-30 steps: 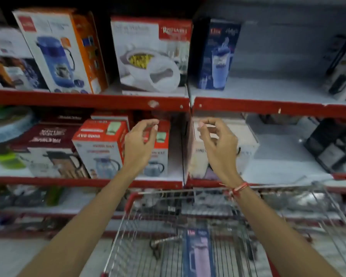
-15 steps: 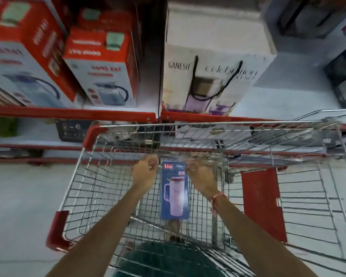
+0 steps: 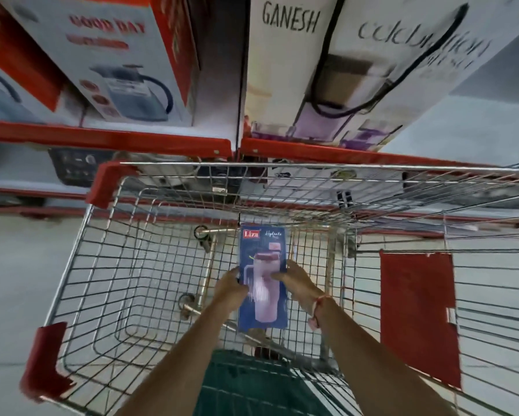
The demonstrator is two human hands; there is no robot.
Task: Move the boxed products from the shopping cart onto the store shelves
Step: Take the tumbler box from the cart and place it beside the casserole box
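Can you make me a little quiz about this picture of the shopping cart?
1. True or false: both hands are on the blue box.
2. What brand word is on the blue box's red label?
3. The white box on the shelf says: A) Ganesh B) Sunrise C) Apple

Key
1. True: the left hand and right hand grip its sides inside the cart.
2. Liza
3. A

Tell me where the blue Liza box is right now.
In the head view the blue Liza box lies centre frame inside the wire shopping cart, gripped between the left hand and right hand, below the red shelf edge.
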